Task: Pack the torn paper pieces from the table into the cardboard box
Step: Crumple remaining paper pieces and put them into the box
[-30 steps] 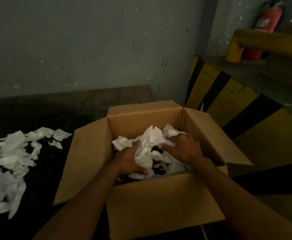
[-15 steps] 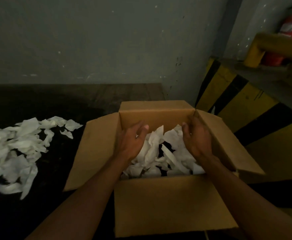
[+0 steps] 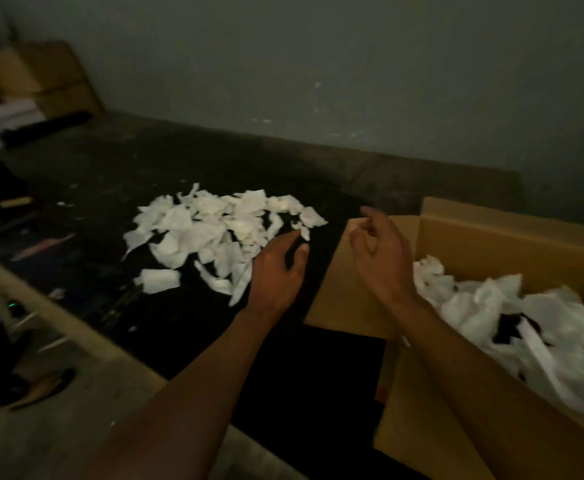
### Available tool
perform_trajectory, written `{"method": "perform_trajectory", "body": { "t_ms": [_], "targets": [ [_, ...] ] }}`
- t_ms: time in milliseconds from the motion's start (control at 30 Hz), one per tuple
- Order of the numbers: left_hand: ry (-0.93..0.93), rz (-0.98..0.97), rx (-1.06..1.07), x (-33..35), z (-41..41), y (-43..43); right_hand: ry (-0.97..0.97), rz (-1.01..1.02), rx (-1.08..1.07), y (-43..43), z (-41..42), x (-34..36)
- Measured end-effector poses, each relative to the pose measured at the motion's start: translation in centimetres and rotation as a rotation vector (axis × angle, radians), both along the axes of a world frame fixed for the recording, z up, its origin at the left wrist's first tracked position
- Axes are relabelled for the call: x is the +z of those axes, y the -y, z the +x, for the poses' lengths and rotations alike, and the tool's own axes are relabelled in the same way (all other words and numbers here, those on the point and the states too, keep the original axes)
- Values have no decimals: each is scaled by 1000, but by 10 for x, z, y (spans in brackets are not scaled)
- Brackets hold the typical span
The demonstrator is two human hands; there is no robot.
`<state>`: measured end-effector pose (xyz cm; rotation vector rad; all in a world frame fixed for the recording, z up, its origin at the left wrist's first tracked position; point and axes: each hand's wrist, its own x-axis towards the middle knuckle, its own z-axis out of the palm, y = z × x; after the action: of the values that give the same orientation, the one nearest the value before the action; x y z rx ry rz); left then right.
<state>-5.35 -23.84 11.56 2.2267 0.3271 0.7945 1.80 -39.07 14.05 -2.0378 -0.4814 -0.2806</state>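
Dim grey wall is backing a dark table where torn paper pieces are lying at ten o'clock of the cardboard box, itself part-filled with paper. Left hand is hovering spread and empty beside the pile; right hand is hanging loosely curled, empty, over the box's flap.

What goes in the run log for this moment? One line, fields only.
phase: reaching for more | left hand: open, empty, at pile edge | right hand: open, empty, over box flap | box: partly filled
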Motion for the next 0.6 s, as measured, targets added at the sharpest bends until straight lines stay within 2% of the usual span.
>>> {"method": "perform_trajectory", "body": {
  "t_ms": [267,467,600],
  "targets": [
    [-102,45,196,-41,-55,-137,-80,-107,126,-132,-26,-38],
    [-185,72,122,-90,-40,-248,-203,-82,92,-219,-35,-93],
    [-257,243,55,-130,-22,-328,-300,-116,43,-286,-35,-139]
  ]
}}
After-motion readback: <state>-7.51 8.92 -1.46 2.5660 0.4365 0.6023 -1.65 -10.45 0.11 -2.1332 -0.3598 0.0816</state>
